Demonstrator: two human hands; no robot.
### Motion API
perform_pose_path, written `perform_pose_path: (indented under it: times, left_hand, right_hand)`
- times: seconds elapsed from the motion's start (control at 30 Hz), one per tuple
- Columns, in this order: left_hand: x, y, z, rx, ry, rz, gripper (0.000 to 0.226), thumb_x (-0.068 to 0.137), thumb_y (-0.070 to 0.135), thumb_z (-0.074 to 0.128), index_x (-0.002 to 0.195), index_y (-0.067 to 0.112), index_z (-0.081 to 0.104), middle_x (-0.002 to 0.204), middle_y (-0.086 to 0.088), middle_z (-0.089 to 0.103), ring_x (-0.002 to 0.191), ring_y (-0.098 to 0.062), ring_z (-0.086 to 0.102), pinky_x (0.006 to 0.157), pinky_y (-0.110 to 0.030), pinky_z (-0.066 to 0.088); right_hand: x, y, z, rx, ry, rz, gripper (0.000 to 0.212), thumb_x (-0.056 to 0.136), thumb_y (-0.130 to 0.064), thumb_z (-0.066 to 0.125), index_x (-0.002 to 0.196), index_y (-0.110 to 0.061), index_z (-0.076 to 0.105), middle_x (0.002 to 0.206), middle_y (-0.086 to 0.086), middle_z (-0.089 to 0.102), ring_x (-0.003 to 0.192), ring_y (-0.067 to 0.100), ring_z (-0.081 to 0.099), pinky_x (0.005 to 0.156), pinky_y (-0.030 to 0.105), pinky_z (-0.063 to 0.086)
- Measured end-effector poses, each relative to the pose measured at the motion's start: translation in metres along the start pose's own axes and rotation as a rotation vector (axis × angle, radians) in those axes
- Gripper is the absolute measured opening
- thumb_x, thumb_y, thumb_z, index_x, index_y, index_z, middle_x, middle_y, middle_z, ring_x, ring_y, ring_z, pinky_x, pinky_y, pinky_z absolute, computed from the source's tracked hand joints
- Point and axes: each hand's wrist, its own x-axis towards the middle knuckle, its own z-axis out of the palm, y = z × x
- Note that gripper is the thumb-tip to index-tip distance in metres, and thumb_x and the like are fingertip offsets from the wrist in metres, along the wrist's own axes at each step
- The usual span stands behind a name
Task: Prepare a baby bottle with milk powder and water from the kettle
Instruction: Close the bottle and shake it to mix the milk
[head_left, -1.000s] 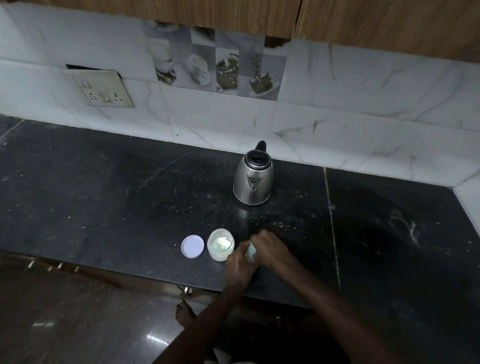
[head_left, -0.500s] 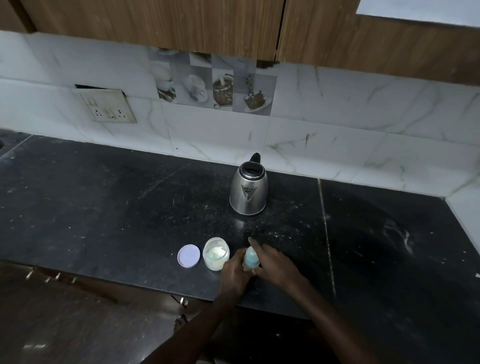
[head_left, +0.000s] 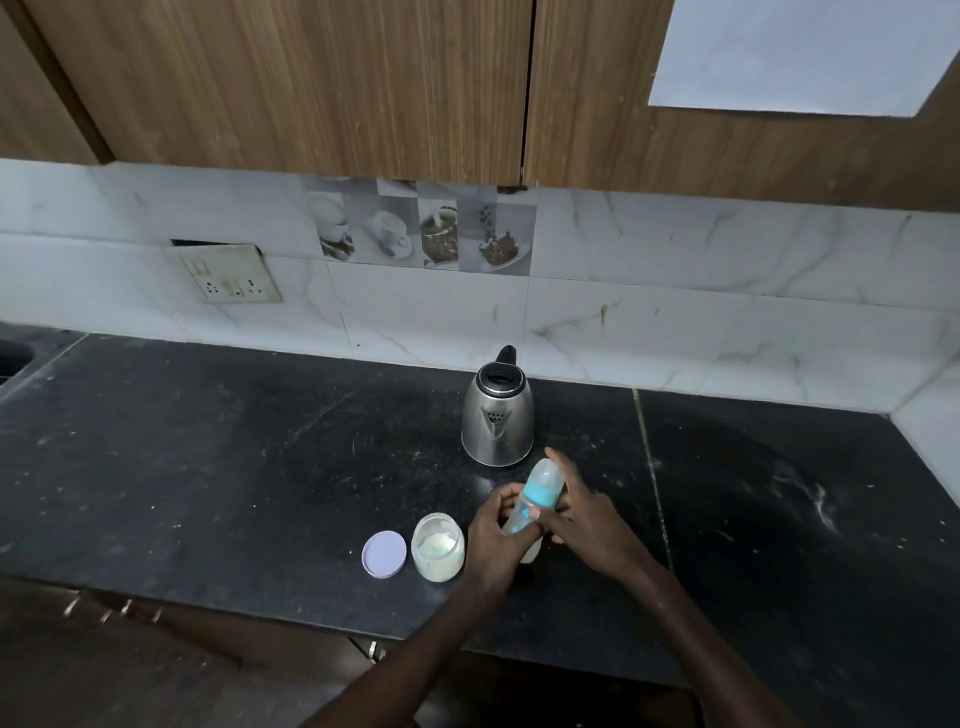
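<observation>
A clear baby bottle (head_left: 540, 491) with a turquoise collar and a see-through cap stands tilted near the front of the black counter (head_left: 234, 467). My left hand (head_left: 493, 540) grips its lower body. My right hand (head_left: 587, 512) wraps around the collar and cap from the right. A steel kettle (head_left: 497, 418) with a black lid stands just behind the bottle, spout toward me. Left of my hands sits an open glass jar (head_left: 438, 545) with pale milk powder inside. Its lilac lid (head_left: 384, 554) lies flat beside it.
A marble-tiled wall with a socket plate (head_left: 226, 274) runs along the back. Wooden cupboards (head_left: 311, 88) hang overhead. The counter's front edge is close below the jar, with drawer handles (head_left: 111, 608) under it. A sink corner (head_left: 13, 358) shows at far left.
The bottle has been lifted and tilted so its cap and collar show above my hands. My view has tipped upward, showing more of the cupboards.
</observation>
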Motion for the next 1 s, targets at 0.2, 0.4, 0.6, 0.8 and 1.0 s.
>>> perform_pose_path:
  times: [0.2, 0.4, 0.6, 0.8, 1.0]
  left_hand:
    - [0.001, 0.010, -0.003, -0.279, -0.056, -0.141, 0.053, 0.072, 0.023, 0.086, 0.122, 0.018, 0.070, 0.119, -0.009, 0.076, 0.111, -0.026, 0.070, 0.092, -0.036, 0.058]
    - [0.016, 0.026, -0.018, -0.405, -0.140, -0.214, 0.064, 0.062, 0.010, 0.075, 0.126, 0.003, 0.066, 0.117, -0.021, 0.073, 0.106, -0.031, 0.067, 0.089, -0.040, 0.054]
    - [0.021, 0.055, -0.032, -0.479, -0.251, -0.284, 0.047, 0.082, 0.010, 0.051, 0.123, -0.002, 0.071, 0.115, -0.025, 0.074, 0.099, -0.031, 0.072, 0.087, -0.039, 0.056]
    - [0.019, 0.067, -0.033, -0.545, -0.262, -0.332, 0.045, 0.105, 0.027, 0.044, 0.095, 0.007, 0.083, 0.098, -0.016, 0.079, 0.089, -0.024, 0.074, 0.087, -0.039, 0.053]
    - [0.023, 0.064, -0.038, -0.623, -0.152, -0.423, 0.051, 0.102, 0.042, 0.056, 0.120, -0.003, 0.074, 0.124, -0.025, 0.073, 0.120, -0.039, 0.068, 0.112, -0.054, 0.048]
  right_hand:
    - [-0.002, -0.009, 0.016, -0.046, 0.098, -0.017, 0.081, 0.093, -0.057, 0.066, 0.154, -0.057, 0.012, 0.104, -0.003, 0.075, 0.083, 0.007, 0.074, 0.084, 0.041, 0.061]
    - [0.006, -0.020, 0.011, -0.022, 0.070, -0.027, 0.093, 0.092, -0.051, 0.072, 0.155, -0.063, 0.004, 0.109, 0.000, 0.078, 0.087, 0.010, 0.076, 0.082, 0.041, 0.064]
    - [0.002, -0.037, 0.009, 0.102, 0.131, -0.004, 0.105, 0.084, -0.050, 0.081, 0.156, -0.061, 0.006, 0.111, -0.002, 0.075, 0.087, 0.011, 0.076, 0.068, 0.038, 0.066]
    - [-0.006, -0.038, 0.023, 0.067, 0.276, 0.021, 0.103, 0.079, -0.057, 0.080, 0.154, -0.059, 0.009, 0.117, -0.006, 0.073, 0.087, 0.012, 0.075, 0.075, 0.049, 0.064]
    - [-0.010, -0.046, 0.023, 0.089, 0.315, 0.045, 0.096, 0.078, -0.056, 0.080, 0.150, -0.059, 0.017, 0.110, -0.010, 0.073, 0.087, 0.010, 0.074, 0.075, 0.046, 0.064]
